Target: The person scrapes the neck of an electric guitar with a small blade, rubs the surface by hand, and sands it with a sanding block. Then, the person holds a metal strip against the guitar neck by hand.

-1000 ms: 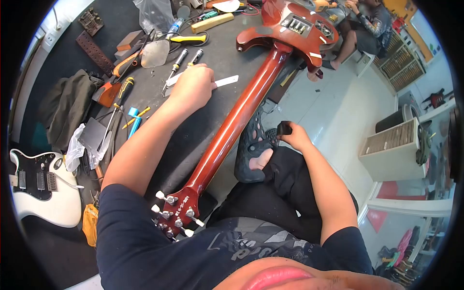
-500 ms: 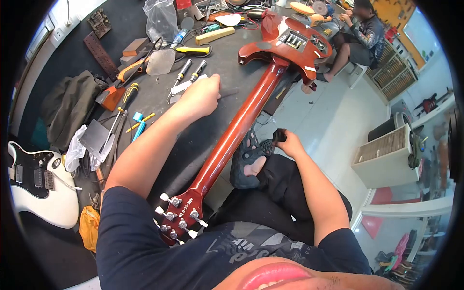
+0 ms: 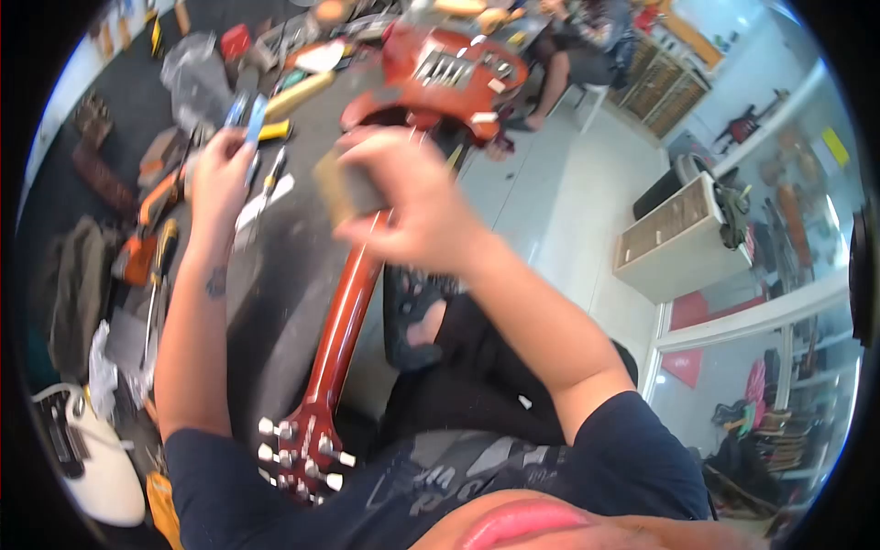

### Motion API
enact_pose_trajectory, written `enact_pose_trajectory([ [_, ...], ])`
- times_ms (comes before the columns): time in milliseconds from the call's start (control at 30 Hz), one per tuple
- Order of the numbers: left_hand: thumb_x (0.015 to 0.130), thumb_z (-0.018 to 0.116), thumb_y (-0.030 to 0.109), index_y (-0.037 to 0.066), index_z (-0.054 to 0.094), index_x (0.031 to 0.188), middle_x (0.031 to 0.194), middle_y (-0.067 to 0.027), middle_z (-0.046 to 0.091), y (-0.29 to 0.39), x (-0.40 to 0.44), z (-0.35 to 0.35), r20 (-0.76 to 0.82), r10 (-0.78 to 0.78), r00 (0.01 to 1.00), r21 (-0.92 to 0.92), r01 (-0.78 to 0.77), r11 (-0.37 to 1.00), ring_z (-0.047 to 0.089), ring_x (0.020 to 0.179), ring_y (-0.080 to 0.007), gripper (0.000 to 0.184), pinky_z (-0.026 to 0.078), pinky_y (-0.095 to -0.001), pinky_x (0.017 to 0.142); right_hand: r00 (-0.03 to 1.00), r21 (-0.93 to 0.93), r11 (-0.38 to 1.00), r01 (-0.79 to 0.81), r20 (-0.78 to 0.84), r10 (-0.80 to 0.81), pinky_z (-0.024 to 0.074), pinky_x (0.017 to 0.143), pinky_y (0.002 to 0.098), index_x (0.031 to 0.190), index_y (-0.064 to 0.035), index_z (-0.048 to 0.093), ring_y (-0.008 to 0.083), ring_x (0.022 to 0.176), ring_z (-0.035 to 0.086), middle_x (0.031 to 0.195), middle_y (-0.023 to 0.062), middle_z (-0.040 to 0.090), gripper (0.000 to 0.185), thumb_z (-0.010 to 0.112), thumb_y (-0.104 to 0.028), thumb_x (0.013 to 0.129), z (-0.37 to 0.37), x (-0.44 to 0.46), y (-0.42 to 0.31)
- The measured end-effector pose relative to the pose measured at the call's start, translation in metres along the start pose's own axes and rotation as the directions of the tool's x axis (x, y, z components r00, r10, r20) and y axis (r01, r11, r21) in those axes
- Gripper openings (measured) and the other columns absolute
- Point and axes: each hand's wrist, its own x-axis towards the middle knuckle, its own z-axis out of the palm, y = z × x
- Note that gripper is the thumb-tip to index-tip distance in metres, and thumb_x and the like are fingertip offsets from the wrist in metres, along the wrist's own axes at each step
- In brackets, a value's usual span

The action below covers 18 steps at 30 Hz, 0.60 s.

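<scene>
My left hand (image 3: 220,170) is raised over the bench on the left, its fingers closed on a thin light-blue strip (image 3: 256,119). Over the guitar neck, my right hand (image 3: 417,206) grips a small block (image 3: 350,189), dark with a yellow-brown side; motion blurs both. The red-brown electric guitar (image 3: 335,344) lies face down, its headstock near my chest and its body at the far end. Part of its neck is hidden behind my right hand. A white strip (image 3: 264,202) and a screwdriver (image 3: 275,169) lie beyond my left wrist.
Tools, a plastic bag (image 3: 197,81) and a yellow bar (image 3: 300,93) crowd the far bench (image 3: 270,302). A white guitar (image 3: 103,463) is at lower left. Another person (image 3: 591,41) sits beyond the red-brown guitar. A cabinet (image 3: 672,238) stands at right.
My left hand has moved left, away from the guitar neck. My right hand has risen from beside my leg to above the neck with the block. The view has swung right.
</scene>
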Motion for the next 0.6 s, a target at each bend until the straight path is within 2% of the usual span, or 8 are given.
enact_pose_trajectory([
  [33,0.103,0.069,0.007,-0.002,0.074,0.116,0.099,-0.0033,0.073,-0.011,0.005,-0.002,-0.042,-0.002,0.999,-0.080,-0.001,0.997,0.066,0.092,-0.0100,0.017,0.053,-0.0300,0.084,0.981,-0.046,0.991,0.127,0.153,-0.118,0.0486,0.115,0.0470,0.136,-0.0059,0.063,0.0347,0.137,0.062,0.145,0.0163,0.066,0.070,0.094,-0.029,0.078,0.010,0.021,-0.001],
  [100,0.106,0.067,0.007,-0.002,0.072,0.117,0.102,-0.0034,0.073,0.007,0.004,-0.009,-0.055,-0.124,0.991,-0.107,0.118,0.987,0.064,0.094,-0.0092,0.015,0.051,-0.0274,0.085,0.838,-0.088,0.993,-0.081,0.534,0.116,0.0447,0.118,0.0538,0.136,-0.0059,0.064,0.0370,0.144,0.057,0.145,0.0156,0.065,0.069,0.092,-0.033,0.079,0.031,0.049,-0.014],
  [200,0.108,0.066,0.010,-0.002,0.071,0.118,0.105,-0.0024,0.072,0.007,0.006,-0.021,0.004,-0.122,0.992,-0.202,0.121,0.972,0.062,0.096,-0.0085,0.016,0.050,-0.0273,0.088,0.955,-0.302,0.912,0.277,0.190,-0.227,0.0321,0.121,0.0720,0.142,-0.0150,0.065,0.0385,0.159,0.039,0.162,0.0077,0.057,0.073,0.093,-0.042,0.080,0.082,0.052,0.013],
  [333,0.107,0.065,0.010,-0.001,0.073,0.119,0.102,-0.0019,0.070,0.009,0.006,-0.023,0.027,0.002,1.000,-0.225,0.004,0.974,0.062,0.096,-0.0094,0.018,0.049,-0.0279,0.087,0.983,-0.249,0.962,0.107,0.169,-0.066,0.0305,0.122,0.0719,0.137,-0.0199,0.070,0.0404,0.159,0.039,0.163,0.0053,0.058,0.065,0.091,-0.045,0.081,0.080,0.029,0.013],
  [400,0.106,0.066,0.012,0.000,0.074,0.116,0.101,-0.0013,0.069,0.024,-0.004,-0.015,0.102,0.062,0.993,-0.187,-0.042,0.981,0.061,0.096,-0.0090,0.018,0.049,-0.0276,0.085,0.993,-0.187,0.975,0.117,0.035,-0.113,0.0447,0.110,0.0607,0.113,-0.0157,0.080,0.0345,0.141,0.060,0.132,0.0021,0.078,0.042,0.090,-0.037,0.079,0.054,0.004,0.019],
  [467,0.106,0.067,0.015,0.000,0.074,0.116,0.100,-0.0005,0.069,0.044,-0.021,0.000,0.168,0.108,0.980,-0.132,-0.086,0.987,0.060,0.093,-0.0082,0.019,0.048,-0.0270,0.083,0.987,-0.128,0.991,-0.044,-0.159,0.024,0.0533,0.101,0.0436,0.106,-0.0109,0.080,0.0305,0.129,0.067,0.120,0.0042,0.080,0.029,0.087,-0.025,0.082,0.033,-0.029,0.030],
  [533,0.107,0.066,0.016,0.001,0.074,0.120,0.101,0.0015,0.068,0.025,-0.020,0.007,0.244,0.096,0.965,-0.107,-0.072,0.992,0.059,0.095,-0.0070,0.021,0.047,-0.0258,0.084,0.876,0.024,0.922,-0.387,-0.303,0.376,0.0489,0.113,0.0458,0.125,-0.0057,0.076,0.0344,0.135,0.062,0.134,0.0125,0.076,0.038,0.079,-0.023,0.091,0.029,-0.075,0.031],
  [600,0.109,0.065,0.017,0.001,0.072,0.124,0.102,0.0029,0.067,0.001,-0.018,0.018,0.354,-0.007,0.935,-0.145,0.063,0.987,0.059,0.097,-0.0058,0.023,0.048,-0.0253,0.087,0.946,-0.110,0.959,-0.262,-0.224,0.233,0.0434,0.119,0.0494,0.137,-0.0034,0.070,0.0385,0.143,0.056,0.146,0.0157,0.070,0.050,0.075,-0.027,0.094,0.035,-0.101,0.034],
])
